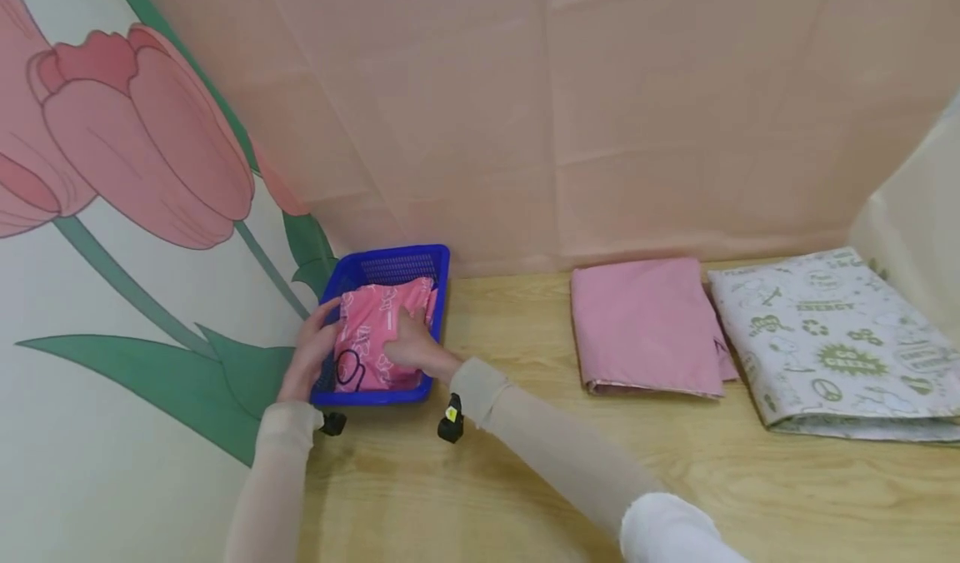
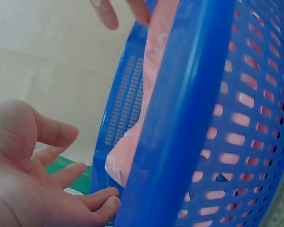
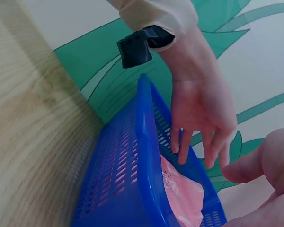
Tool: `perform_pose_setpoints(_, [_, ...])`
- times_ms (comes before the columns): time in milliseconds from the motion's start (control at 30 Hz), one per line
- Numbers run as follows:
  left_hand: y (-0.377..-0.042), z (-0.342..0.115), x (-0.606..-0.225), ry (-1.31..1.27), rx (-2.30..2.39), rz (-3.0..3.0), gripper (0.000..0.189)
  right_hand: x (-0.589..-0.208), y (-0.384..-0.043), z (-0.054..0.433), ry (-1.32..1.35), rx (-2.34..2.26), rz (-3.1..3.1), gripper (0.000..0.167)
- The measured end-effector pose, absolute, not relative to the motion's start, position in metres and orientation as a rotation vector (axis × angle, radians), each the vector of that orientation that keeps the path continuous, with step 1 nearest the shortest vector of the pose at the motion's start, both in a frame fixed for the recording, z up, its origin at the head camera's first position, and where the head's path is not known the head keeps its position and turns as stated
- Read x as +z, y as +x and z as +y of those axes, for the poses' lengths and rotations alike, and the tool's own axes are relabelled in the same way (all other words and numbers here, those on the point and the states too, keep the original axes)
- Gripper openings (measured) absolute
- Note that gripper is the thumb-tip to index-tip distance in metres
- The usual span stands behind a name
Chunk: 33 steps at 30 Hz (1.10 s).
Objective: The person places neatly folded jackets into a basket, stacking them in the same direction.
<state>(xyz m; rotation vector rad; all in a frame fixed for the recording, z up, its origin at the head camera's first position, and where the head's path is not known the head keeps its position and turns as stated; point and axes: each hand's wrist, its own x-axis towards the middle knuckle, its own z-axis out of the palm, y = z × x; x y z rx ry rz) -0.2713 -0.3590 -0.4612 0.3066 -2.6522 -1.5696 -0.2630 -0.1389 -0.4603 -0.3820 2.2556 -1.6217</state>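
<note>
A blue plastic basket [image 1: 386, 397] with slotted walls stands on the table at the left. Inside it lies a folded pink cloth piece [image 1: 367, 317] with white print and a dark looped line near its lower left corner. My left hand [image 1: 309, 355] is at the basket's left rim, its fingers loosely bent; the left wrist view shows nothing held in that hand [image 2: 42, 170]. Over the pink cloth is my right hand [image 1: 414, 345], fingers and thumb spread apart. Whether its fingertips touch the cloth is hard to tell. Only part of this hand [image 3: 274, 175] shows in the right wrist view.
To the right on the wooden table [image 1: 510, 338] lie a plain folded pink cloth [image 1: 645, 326] and a larger white folded piece with green print [image 1: 832, 346]. A wall with painted tulips [image 1: 150, 138] borders the left side; a beige sheet [image 1: 562, 113] hangs behind.
</note>
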Motion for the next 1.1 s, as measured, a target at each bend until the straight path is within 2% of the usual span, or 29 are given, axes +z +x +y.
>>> perform_pose_setpoints(300, [-0.272,-0.346,-0.460,0.353,-1.566,-2.671,0.063,-0.446,-0.258,-0.133,-0.558,-1.508,2.385,0.083])
perform_pose_setpoints(467, [-0.271,-0.338,-0.458,0.312,-1.542,-2.678,0.066,-0.435,-0.258,-0.127,-0.608,-1.516,2.376,0.069])
perform_pose_setpoints(800, [-0.270,-0.318,-0.452,0.277,-1.511,-2.719,0.065,-0.424,-0.253,-0.109,-0.489,-1.552,2.295,0.078])
perform_pose_setpoints(1100, [-0.264,-0.295,-0.444,0.229,-1.557,-2.701,0.064,-0.426,-0.251,-0.080,-0.457,-1.684,2.226,0.071])
